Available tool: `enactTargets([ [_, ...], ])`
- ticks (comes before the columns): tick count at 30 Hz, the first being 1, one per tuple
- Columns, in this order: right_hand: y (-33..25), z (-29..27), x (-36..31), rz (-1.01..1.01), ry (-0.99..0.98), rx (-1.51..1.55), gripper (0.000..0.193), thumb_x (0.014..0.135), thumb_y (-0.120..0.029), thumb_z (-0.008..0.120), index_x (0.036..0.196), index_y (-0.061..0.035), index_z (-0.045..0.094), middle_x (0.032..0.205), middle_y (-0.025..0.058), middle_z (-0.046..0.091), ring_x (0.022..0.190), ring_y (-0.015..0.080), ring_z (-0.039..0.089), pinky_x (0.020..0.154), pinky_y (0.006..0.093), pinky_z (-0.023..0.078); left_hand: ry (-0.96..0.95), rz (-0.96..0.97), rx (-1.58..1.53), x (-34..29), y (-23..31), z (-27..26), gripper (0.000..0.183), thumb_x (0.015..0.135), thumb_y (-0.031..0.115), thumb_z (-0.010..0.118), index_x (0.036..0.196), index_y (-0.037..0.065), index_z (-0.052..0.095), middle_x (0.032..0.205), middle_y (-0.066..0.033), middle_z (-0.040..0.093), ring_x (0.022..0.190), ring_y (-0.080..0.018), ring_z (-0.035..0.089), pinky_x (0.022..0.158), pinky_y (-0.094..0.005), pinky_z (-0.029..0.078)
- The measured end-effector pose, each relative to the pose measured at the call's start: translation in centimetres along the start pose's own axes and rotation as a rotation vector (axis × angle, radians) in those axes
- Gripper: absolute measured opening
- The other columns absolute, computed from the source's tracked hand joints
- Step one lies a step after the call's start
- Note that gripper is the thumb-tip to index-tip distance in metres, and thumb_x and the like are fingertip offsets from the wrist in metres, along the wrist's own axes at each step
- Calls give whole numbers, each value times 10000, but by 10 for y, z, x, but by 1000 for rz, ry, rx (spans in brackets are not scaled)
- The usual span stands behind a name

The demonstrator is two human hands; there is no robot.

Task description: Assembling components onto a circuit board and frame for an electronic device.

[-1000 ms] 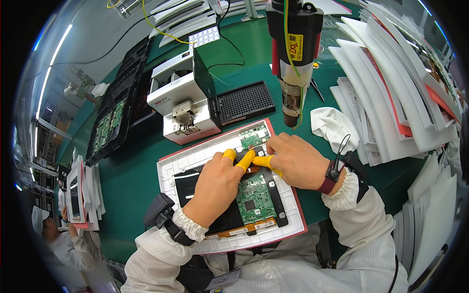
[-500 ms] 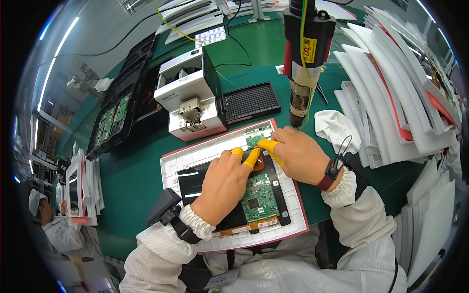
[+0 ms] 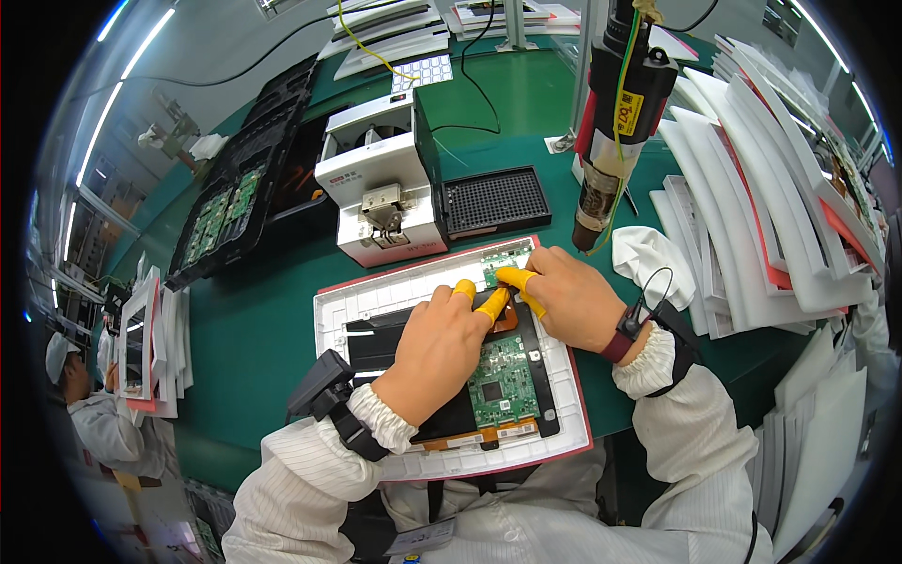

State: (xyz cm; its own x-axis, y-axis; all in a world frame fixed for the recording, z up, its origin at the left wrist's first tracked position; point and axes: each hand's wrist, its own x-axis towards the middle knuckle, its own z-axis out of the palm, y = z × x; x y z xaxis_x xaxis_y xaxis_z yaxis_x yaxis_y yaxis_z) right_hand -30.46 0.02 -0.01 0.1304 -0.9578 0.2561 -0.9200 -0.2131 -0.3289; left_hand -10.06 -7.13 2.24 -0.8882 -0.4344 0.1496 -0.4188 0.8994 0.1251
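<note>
A panel in a white frame with a red edge [image 3: 329, 324] lies in front of me, its open back facing up. Inside it are a black sheet [image 3: 442, 421], a larger green circuit board [image 3: 512, 376] and a smaller green board [image 3: 495, 263] near the far edge. An orange flat cable [image 3: 507, 322] shows just beside my fingertips. My left hand [image 3: 439, 343] and my right hand [image 3: 573, 296], both with yellow finger cots, meet at the small board's near edge. Their fingers are closed together there; what they pinch is hidden.
A white machine [image 3: 376, 179] and a black mesh tray [image 3: 498, 202] stand beyond the panel. A tool [image 3: 611, 141] hangs close above my right hand. A white cloth [image 3: 651, 258] and stacked white panels [image 3: 742, 188] sit at right. A black case with boards [image 3: 225, 207] lies left.
The view has shifted slightly, so the machine, tray and hanging tool appear further right. Both hands stay at nearly the same spot on the panel, fingertips still together.
</note>
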Motion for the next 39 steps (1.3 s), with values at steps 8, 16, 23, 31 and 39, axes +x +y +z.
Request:
enactTargets([
  [8, 3, 5, 0, -25, 22, 10, 377, 815, 5, 659, 1183, -55, 713, 1038, 117, 584, 979, 298, 573, 819, 367, 512, -14, 6, 38, 1, 1, -1, 191, 800, 36, 650, 966, 17, 742, 917, -139, 593, 865, -301, 581, 731, -394, 514],
  [16, 3, 2, -2, -35, -5, -40, 329, 820, -20, 652, 1139, -56, 726, 1040, 110, 585, 980, 295, 576, 800, 373, 514, -24, 3, 39, 1, 1, -1, 172, 783, 38, 664, 937, 15, 737, 927, -137, 591, 878, -300, 580, 740, -396, 509],
  [23, -6, -1, 0, -68, 18, -143, 251, 811, -18, 647, 1050, -23, 724, 1017, 102, 598, 979, 299, 581, 804, 381, 513, -18, 8, 52, 0, 0, -1, 186, 776, 28, 661, 945, 19, 738, 924, -140, 592, 881, -309, 579, 751, -412, 503],
  [31, 0, 16, -7, -12, 178, -44, 135, 823, -73, 647, 913, -21, 733, 988, 115, 584, 978, 293, 579, 814, 391, 514, -67, -14, 36, -2, -1, 0, 262, 770, 9, 650, 1016, 21, 738, 975, -147, 627, 901, -319, 588, 803, -410, 508],
  [39, -13, 3, -7, 21, 40, -86, 209, 826, -35, 628, 1000, -54, 742, 1010, 103, 585, 967, 288, 588, 779, 395, 509, -4, -87, -76, -13, -11, -36, 431, 768, -80, 561, 1174, 3, 678, 1088, -189, 637, 993, -389, 580, 909, -437, 483],
])
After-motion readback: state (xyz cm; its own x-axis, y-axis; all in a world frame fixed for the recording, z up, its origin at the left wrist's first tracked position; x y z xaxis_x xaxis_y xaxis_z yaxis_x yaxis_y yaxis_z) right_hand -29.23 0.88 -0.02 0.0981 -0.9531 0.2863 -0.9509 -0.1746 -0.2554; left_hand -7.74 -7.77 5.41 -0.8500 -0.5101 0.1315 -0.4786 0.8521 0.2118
